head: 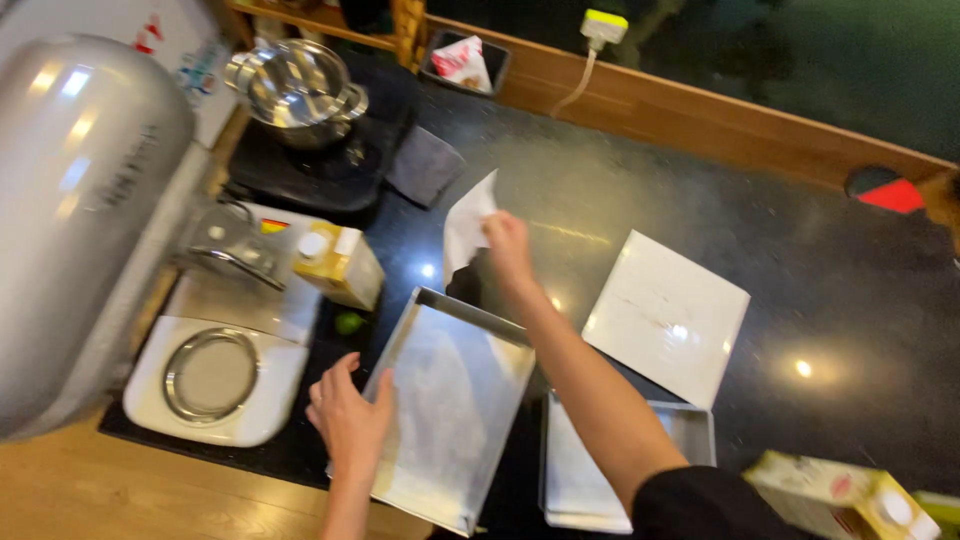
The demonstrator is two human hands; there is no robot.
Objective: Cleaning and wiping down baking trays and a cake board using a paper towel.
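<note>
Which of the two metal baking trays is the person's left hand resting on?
The left hand rests on the tilted tray nearer the scale. The other tray lies flat, partly under the right arm and the white square plate.

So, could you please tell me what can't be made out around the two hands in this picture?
- Second metal tray: the right forearm covers much of it in the head view.
- Carton at lower right: cut off by the frame edge.
- White sheet in the right hand: motion blur hides its surface.
- Left hand on the near tray: palm contact hidden.
</note>
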